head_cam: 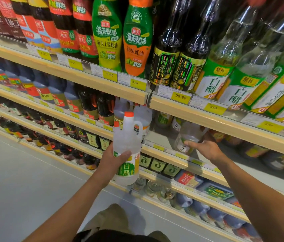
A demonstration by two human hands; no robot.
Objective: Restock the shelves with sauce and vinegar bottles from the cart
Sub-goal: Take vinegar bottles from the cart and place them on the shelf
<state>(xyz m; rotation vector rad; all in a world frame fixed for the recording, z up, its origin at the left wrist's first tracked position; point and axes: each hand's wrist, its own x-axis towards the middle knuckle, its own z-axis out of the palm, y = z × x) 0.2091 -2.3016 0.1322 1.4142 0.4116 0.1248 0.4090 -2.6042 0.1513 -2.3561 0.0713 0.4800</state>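
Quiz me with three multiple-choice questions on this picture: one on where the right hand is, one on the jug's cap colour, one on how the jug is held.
1. Where is the right hand?
A. On the floor.
B. On a clear bottle on the shelf below the 29.80 tag.
C. On a dark bottle on the top shelf.

2. What colour is the cap of the white vinegar jug?
A. Orange.
B. Blue.
C. Black.

3. How is the jug?
A. Standing on a shelf.
B. Lying on the floor.
C. Gripped by the left hand, off the shelf.

Answers: B, its thumb and fingers lie round that bottle; A, the cap is plainly orange; C, fingers wrap the jug's body in front of the shelves.
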